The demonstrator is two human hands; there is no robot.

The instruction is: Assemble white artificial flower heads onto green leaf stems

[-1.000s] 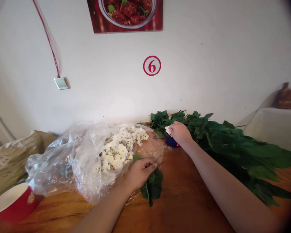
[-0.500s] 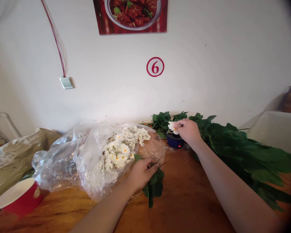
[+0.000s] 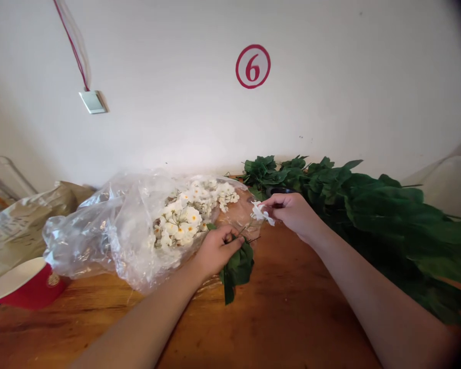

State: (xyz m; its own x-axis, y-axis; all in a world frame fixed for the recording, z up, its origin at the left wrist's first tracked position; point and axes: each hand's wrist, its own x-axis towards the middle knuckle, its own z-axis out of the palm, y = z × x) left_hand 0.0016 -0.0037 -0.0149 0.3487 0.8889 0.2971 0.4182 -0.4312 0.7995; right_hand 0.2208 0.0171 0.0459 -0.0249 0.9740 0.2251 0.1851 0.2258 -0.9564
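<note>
My left hand (image 3: 219,249) is closed on a green leaf sprig (image 3: 238,266), whose leaves hang below the fingers and whose thin stem pokes out to the right. Just right of it, my right hand (image 3: 288,214) pinches a white flower (image 3: 262,212) by its petals, the flower's thin stem pointing down toward my left hand. A heap of white flowers with yellow centres (image 3: 184,218) lies in a clear plastic bag (image 3: 126,241) to the left. Behind my right hand, a dark round device (image 3: 278,190) is mostly hidden.
Large green leaves (image 3: 388,220) spread over the right side of the wooden table (image 3: 284,318). At the left stand a red and white paper cup (image 3: 34,287) and a brown bag (image 3: 34,215). A white wall (image 3: 176,77) rises behind.
My right hand has brought the white flower away from the device, left and down toward my left hand. The view has tilted lower; my left hand still holds the sprig.
</note>
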